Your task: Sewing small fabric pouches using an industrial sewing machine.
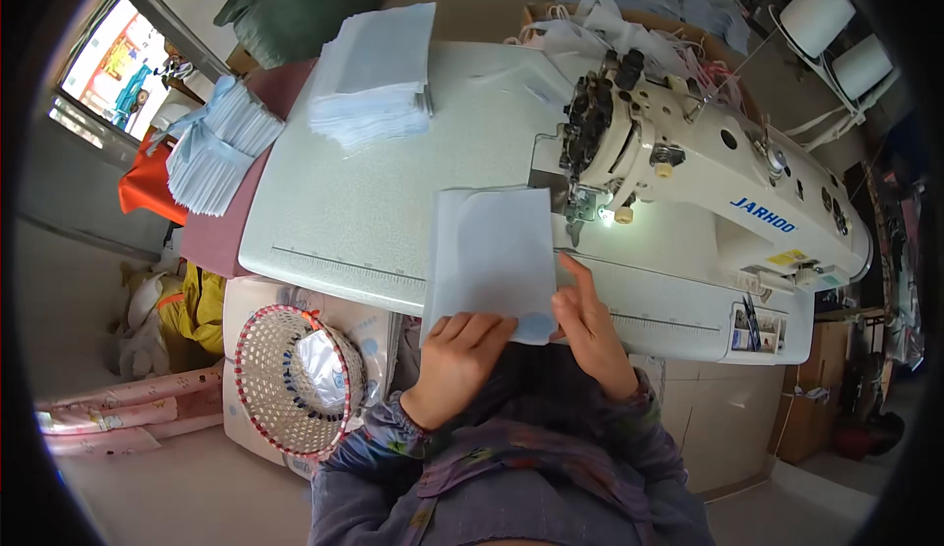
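A pale blue, rectangular piece of folded fabric (492,251) lies at the front edge of the sewing table, its near end over the edge. My left hand (459,357) is closed on that near end, thumb on top. At the near right corner, my right hand (593,334) holds the fabric's side edge, with its index finger stretched forward. Just beyond the fabric's right side stand the needle and presser foot (580,213) of a white sewing machine (728,167), its small lamp lit.
A tall stack of pale fabric pieces (379,74) stands at the back left. Tied bundles (218,148) lie on a maroon surface beside the table. A woven basket (258,403) sits below on the left. Thread cones (816,15) stand back right; tweezers (751,325) lie near the front right corner.
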`<action>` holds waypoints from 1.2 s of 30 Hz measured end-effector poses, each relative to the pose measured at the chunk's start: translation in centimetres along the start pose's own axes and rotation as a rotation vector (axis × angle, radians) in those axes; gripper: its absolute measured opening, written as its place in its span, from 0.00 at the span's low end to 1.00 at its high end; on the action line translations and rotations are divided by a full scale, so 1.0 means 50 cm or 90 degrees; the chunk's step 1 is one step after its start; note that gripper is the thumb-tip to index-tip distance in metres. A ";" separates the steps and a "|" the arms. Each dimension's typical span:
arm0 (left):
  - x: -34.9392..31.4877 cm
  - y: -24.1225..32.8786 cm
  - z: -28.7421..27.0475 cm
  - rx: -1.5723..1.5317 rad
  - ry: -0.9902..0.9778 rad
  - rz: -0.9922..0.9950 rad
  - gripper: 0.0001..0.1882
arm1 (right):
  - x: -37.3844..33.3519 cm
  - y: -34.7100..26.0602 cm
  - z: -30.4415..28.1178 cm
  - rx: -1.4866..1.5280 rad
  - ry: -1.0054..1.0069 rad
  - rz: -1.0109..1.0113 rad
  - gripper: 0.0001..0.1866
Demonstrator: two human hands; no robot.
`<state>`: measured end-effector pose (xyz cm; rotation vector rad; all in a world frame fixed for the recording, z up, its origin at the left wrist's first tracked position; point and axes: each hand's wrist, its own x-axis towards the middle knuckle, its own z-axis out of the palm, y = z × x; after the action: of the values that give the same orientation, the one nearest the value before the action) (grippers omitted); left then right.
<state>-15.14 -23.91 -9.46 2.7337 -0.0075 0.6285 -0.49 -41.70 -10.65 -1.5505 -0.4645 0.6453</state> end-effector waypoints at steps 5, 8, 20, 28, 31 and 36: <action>0.049 -0.054 -0.009 -0.227 -0.184 0.008 0.16 | 0.005 0.051 -0.001 -0.274 0.016 -0.092 0.27; 0.164 -0.138 0.026 -0.121 -0.058 -0.037 0.13 | -0.003 0.060 0.012 -0.299 0.036 -0.118 0.28; 0.267 -0.224 0.134 -0.149 -0.118 -0.086 0.13 | -0.014 0.083 0.037 -0.314 0.132 -0.214 0.25; 0.262 -0.236 0.127 -0.194 -0.101 -0.069 0.12 | -0.020 0.073 0.026 -0.209 0.068 -0.185 0.27; 0.267 -0.233 0.128 -0.176 -0.103 -0.081 0.11 | -0.021 0.071 0.025 -0.235 0.057 -0.164 0.29; 0.273 -0.233 0.130 -0.169 -0.136 -0.083 0.11 | -0.020 0.083 0.035 -0.263 0.069 -0.176 0.31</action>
<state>0.84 -14.08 -12.89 2.5051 0.0330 0.2758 -2.72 -41.36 -14.65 -1.8528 -0.7489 0.2574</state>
